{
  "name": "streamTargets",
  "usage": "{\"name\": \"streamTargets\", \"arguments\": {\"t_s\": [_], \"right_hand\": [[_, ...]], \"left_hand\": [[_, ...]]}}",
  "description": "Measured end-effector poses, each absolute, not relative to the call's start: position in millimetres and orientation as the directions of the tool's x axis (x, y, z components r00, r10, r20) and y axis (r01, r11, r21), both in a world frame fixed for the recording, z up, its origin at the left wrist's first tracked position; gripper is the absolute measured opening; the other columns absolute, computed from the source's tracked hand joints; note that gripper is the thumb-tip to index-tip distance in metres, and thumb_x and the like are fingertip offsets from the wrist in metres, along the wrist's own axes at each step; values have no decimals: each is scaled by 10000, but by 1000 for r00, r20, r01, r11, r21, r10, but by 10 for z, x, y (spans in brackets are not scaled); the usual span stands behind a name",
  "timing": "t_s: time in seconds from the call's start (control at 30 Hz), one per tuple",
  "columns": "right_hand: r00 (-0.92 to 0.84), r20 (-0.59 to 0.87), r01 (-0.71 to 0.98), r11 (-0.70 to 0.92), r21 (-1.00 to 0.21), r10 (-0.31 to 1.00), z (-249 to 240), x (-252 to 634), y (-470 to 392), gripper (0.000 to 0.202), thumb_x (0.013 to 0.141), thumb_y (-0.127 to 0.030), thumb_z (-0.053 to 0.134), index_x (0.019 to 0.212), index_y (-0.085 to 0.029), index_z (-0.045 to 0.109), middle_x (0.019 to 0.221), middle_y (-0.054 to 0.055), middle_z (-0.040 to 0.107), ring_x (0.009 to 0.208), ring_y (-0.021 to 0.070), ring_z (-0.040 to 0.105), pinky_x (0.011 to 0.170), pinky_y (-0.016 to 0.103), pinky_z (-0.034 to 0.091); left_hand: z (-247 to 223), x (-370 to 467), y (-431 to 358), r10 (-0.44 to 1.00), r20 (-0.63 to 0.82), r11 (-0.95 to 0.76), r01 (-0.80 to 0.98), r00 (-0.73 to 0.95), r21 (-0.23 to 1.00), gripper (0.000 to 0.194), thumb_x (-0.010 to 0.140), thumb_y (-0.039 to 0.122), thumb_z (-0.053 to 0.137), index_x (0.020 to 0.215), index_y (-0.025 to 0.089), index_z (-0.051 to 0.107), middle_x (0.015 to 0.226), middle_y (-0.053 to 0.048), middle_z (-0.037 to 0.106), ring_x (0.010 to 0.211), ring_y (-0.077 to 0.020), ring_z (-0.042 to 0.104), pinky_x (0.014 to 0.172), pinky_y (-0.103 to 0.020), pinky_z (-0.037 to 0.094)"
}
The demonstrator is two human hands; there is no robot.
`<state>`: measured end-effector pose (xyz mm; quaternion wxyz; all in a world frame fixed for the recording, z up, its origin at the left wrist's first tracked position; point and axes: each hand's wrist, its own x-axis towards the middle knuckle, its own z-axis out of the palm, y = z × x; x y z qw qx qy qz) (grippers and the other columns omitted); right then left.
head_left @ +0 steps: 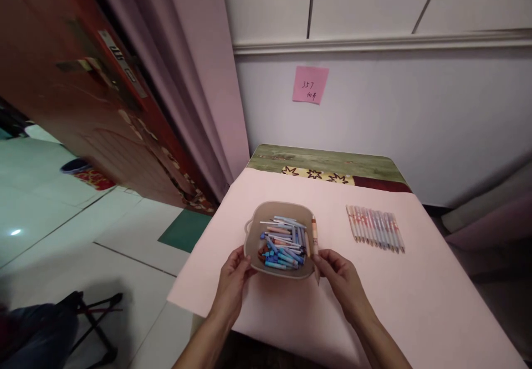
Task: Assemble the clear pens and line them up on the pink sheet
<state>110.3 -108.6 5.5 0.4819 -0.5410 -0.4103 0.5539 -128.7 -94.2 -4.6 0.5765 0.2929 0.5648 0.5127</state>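
Note:
A beige basket (255, 220) on the pink-covered table holds several blue, white and pinkish pen parts (285, 241) and small blue caps. My left hand (234, 273) grips the basket's front left corner, thumb on the rim. At the basket's right side, my right hand (338, 275) pinches a pen (315, 233) with a white and orange-brown barrel, which lies along the outside of the rim. Farther right, several pens (375, 227) rest side by side in a neat row, touching neither hand.
The pink cover (419, 297) leaves a green patterned strip of table (324, 161) bare at the back. A pink note (310, 85) is on the wall. To the left are a red door (124, 125), a curtain and a folding stool's legs (97, 324).

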Motion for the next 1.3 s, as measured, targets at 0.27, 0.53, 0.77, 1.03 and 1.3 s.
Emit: {"name": "streamTargets", "arguments": {"t_s": [0.27,0.53,0.77,1.03,1.3], "right_hand": [[-33,-223,-46,-225,-973,974,84,1131,-888,365,789,-513,648,761,-148,649,580,-19,503,547,98,397,513,219,310],[30,-206,-158,-199,-967,978,251,1052,-979,397,775,-520,665,947,-164,691,707,23,619,609,122,463,556,232,358],[14,-223,-217,-215,-952,975,288,1052,-978,368,769,-499,684,897,-155,682,656,3,587,574,97,440,540,217,338],[-43,-205,-182,-210,-961,978,288,968,-968,354,779,-489,664,883,-152,693,703,27,625,599,114,482,563,232,376],[109,-88,120,-101,-988,990,406,1078,-1116,330,785,-489,645,902,-194,736,790,54,686,734,202,582,662,283,456]], "left_hand": [[370,-1470,-591,965,260,-172,679,-29,714,172,837,280,539,956,198,632,997,-96,650,1006,-249,572,861,-379,450],[354,-1021,-149,863,-195,-438,882,466,173,278,835,108,436,867,137,710,968,-173,701,1031,-315,600,892,-435,407],[189,-1079,-76,806,-280,-496,854,521,158,280,823,97,445,958,126,688,907,-178,712,927,-316,653,824,-430,442],[403,-1322,-30,855,-235,-395,873,463,286,340,741,37,488,1015,174,634,1051,-132,671,961,-271,627,819,-375,442],[743,-1087,-371,958,-261,275,-117,123,954,335,692,332,717,975,168,649,852,-50,686,662,-147,611,578,-249,460]]}}
